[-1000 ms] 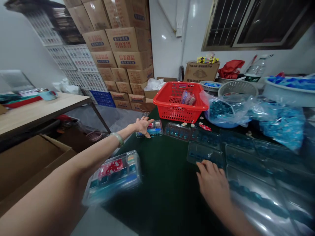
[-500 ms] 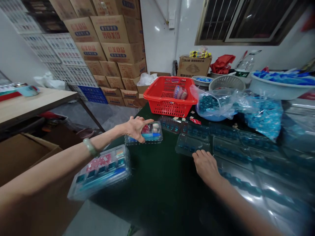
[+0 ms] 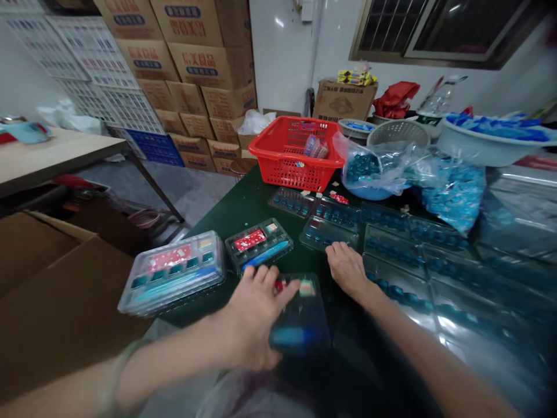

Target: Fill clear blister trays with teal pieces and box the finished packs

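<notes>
My left hand is at the near edge of the dark green table, fingers curled over a clear plastic blister tray holding a red item and a blue item. Its lower part is blurred. Beyond that hand lie a filled tray with a red card and a blue brush, and a larger filled tray. My right hand rests flat and holds nothing, its fingertips beside an unfilled blister tray. Several more unfilled trays spread out to the right.
A red plastic basket stands at the table's far side, next to a bag of blue pieces and a white basin. Stacked cartons rise behind. An open cardboard box sits below the table's left edge.
My left hand has come back from the far filled tray to the near table edge, now on a tray not seen earlier. The view has tilted slightly, and my right hand has barely moved.
</notes>
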`<action>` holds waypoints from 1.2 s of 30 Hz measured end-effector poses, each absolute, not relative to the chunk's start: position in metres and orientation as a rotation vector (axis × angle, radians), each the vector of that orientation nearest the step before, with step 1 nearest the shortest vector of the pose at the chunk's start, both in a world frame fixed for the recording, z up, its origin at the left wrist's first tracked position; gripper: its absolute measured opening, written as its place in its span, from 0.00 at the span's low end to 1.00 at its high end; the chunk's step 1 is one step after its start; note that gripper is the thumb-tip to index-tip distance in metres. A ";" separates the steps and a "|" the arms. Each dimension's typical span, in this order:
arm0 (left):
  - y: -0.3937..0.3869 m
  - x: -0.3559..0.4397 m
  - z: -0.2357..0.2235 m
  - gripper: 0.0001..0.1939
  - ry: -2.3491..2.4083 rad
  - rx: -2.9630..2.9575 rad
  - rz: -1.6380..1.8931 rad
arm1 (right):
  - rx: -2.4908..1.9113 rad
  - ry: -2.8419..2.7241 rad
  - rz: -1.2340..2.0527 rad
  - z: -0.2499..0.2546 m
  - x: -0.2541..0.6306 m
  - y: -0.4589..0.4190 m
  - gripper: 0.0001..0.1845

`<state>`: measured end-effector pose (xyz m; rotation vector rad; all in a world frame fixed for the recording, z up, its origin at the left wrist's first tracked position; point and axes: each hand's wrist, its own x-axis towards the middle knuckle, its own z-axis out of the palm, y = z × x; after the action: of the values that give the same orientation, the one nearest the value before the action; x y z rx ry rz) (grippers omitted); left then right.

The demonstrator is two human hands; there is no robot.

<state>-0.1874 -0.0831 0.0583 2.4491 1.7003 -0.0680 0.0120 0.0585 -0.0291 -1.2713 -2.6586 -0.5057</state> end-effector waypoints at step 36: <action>-0.098 -0.193 0.029 0.53 0.461 0.703 1.627 | -0.612 -2.152 -0.097 0.054 -0.059 -0.114 0.05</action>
<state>-0.1927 -0.0980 0.0288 0.7026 0.4610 1.6268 -0.0587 -0.1141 0.0541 -0.6124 -2.1518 -0.0969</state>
